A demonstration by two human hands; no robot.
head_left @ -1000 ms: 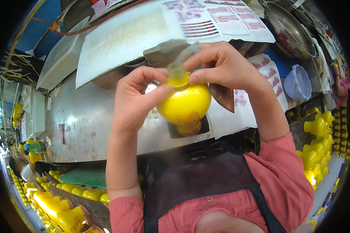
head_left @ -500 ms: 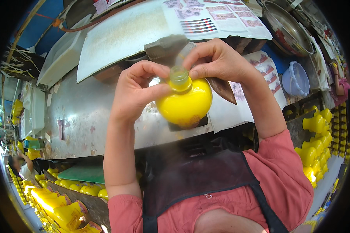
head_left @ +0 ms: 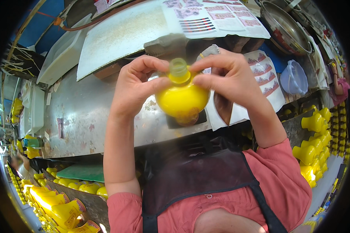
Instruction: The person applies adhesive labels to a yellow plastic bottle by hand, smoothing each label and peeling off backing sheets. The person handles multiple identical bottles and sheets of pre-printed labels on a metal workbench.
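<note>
A round, glossy yellow bottle (head_left: pixel 182 99) with a clear greenish neck stands between my hands, over a small dark block (head_left: pixel 200 122) on the metal table. My left hand (head_left: pixel 138 87) pinches at the left of the neck base, thumb and forefinger bent against the bottle. From the other side my right hand (head_left: pixel 231 75) presses its thumb and fingertips at the neck base. A brown pointed handle (head_left: pixel 223 106) sticks out below the right hand, and pale grey bristle-like ends (head_left: pixel 210 50) show above it. This looks like a brush tucked in that hand; its middle is hidden.
Printed pink sheets (head_left: pixel 266 77) lie right of my hands, and more decals and striped strips cover the white board (head_left: pixel 124 35) beyond. A pale blue bucket (head_left: pixel 294 79) and a metal basin (head_left: pixel 286 27) stand at the right. Yellow bottles (head_left: pixel 315 143) crowd both sides.
My right hand has shifted slightly right and lower, its fingers moving along the bottle's shoulder. The brown handle and bristles have swung with it, the handle now pointing more downward.
</note>
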